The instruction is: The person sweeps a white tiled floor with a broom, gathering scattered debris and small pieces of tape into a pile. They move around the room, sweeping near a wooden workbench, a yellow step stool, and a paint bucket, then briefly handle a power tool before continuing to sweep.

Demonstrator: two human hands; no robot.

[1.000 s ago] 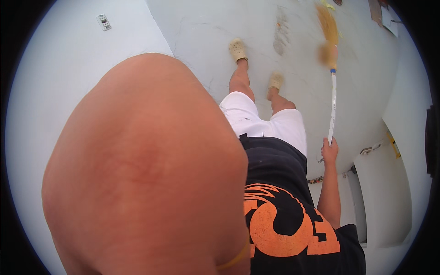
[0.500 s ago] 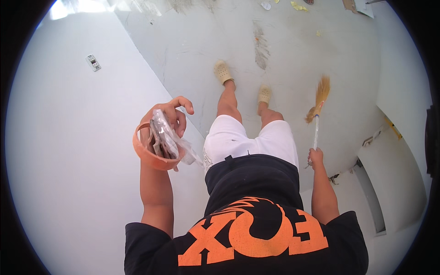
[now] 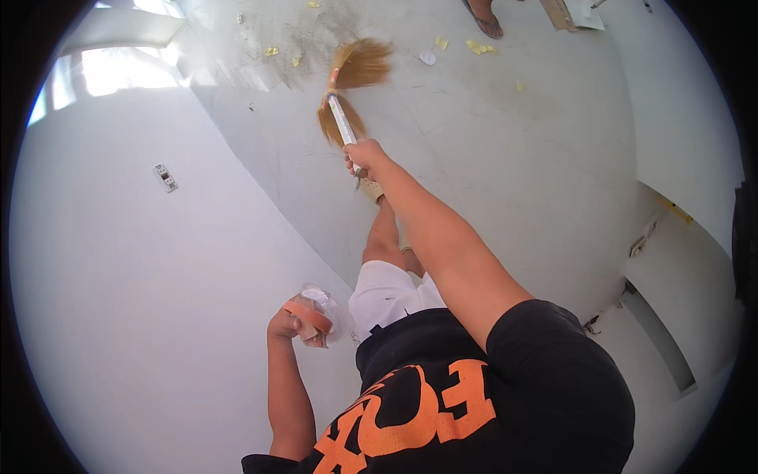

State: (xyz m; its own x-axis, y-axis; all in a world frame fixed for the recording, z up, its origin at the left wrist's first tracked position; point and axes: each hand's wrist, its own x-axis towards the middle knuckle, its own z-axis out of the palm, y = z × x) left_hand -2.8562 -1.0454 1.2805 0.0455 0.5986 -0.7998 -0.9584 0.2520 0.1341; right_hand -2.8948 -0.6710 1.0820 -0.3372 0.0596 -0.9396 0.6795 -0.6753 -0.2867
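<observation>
- One brisk stroke of the broom (image 3: 342, 118) our right hand (image 3: 365, 158) grips could scatter yellow scraps (image 3: 480, 48).
- Our left hand (image 3: 284, 321) clutches an orange-banded bundle (image 3: 313, 315); loosening could drop it.

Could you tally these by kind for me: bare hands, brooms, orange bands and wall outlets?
Bare hands: 2, the left hand and right hand
Brooms: 1 broom
Orange bands: 1 orange band
Wall outlets: 1 wall outlet
Total: 5
</observation>
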